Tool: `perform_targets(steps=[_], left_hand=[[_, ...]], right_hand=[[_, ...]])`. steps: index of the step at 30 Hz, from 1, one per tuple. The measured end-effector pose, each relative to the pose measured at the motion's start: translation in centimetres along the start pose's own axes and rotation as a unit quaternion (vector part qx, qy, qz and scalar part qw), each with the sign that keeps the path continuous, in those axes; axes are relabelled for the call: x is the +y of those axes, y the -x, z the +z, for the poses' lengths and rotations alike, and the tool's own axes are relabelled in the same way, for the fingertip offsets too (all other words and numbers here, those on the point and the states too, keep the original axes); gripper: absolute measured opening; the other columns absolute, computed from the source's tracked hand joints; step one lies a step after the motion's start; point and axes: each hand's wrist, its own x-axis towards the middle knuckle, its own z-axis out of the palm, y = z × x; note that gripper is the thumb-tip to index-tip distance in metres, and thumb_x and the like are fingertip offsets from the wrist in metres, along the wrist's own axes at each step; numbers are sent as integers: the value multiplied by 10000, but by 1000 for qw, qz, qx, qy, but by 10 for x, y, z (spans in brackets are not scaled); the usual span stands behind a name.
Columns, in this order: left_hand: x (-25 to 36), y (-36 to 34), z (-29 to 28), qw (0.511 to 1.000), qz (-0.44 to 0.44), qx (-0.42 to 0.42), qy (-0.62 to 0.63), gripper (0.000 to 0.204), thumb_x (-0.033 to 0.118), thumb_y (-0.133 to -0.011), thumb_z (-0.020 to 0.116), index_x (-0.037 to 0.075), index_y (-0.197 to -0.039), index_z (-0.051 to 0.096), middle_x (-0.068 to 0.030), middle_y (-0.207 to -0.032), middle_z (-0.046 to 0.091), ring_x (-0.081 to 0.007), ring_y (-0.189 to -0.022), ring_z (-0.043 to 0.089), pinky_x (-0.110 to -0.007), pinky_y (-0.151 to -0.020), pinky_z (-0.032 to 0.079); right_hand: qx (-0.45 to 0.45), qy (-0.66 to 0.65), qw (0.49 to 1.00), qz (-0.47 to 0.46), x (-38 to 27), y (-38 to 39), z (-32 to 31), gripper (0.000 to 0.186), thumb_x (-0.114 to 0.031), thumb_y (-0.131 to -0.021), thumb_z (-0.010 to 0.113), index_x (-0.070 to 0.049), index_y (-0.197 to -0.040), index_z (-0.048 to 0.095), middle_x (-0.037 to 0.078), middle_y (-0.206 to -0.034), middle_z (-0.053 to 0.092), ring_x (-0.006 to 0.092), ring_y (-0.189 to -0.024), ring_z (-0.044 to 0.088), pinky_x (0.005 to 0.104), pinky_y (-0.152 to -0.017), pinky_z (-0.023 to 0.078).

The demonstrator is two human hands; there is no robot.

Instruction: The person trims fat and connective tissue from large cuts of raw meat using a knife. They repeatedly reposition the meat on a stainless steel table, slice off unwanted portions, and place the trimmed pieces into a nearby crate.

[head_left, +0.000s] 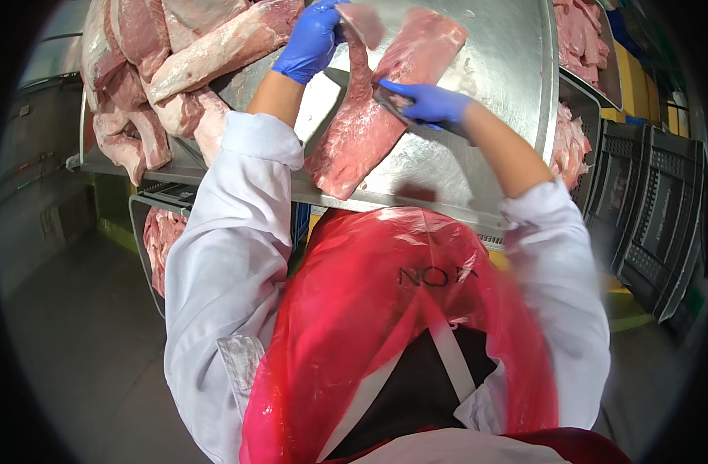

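A long pink slab of meat, a loin, lies slantwise on the metal table in front of me. My left hand, in a blue glove, is closed on the upper end of a strip of meat and lifts it off the slab. The strip's lower end still runs into the slab's near part. My right hand, also gloved in blue, is closed around a knife at the slab's middle, where the blade lies against the meat. Most of the knife is hidden by the fingers.
Several large meat pieces are piled at the table's left, some overhanging its edge. The metal table extends right. Bins of cut meat stand at the right, beside stacked dark crates. Another bin sits below the table's left edge.
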Motion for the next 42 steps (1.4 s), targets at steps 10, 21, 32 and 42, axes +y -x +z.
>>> perform_targets(steps=[10, 21, 32, 42], left_hand=[[-20, 137, -190, 793, -75, 80, -599, 402, 164, -723, 738, 49, -1101, 663, -207, -906, 680, -364, -877, 686, -404, -769, 535], [-40, 106, -36, 681, -3, -205, -703, 360, 198, -812, 637, 72, -1141, 564, -211, -921, 691, -428, -885, 660, -508, -768, 520], [30, 125, -4, 628, 18, -197, -752, 328, 178, -797, 665, 91, -1108, 608, -161, -931, 724, -391, -868, 687, -481, -741, 540], [105, 160, -11, 659, 53, -134, -738, 384, 81, -783, 638, 40, -1163, 604, -199, -938, 692, -416, -889, 662, -476, -753, 532]], right_hand=[[-61, -83, 993, 61, 9, 151, 15, 802, -73, -887, 556, -325, -1592, 271, 48, -756, 640, 112, -569, 568, 283, -598, 508], [73, -251, 964, -41, -22, -65, 80, 774, -102, -925, 495, -211, -1619, 171, 62, -734, 614, 145, -519, 552, 300, -476, 465], [-17, -25, 997, -65, -44, -61, 99, 797, -144, -864, 546, -240, -1599, 253, 146, -977, 718, 259, -804, 695, 357, -807, 548], [-50, 80, 987, -134, -62, -27, 110, 746, -209, -917, 509, -304, -1600, 227, 220, -1183, 692, 342, -1005, 699, 421, -935, 509]])
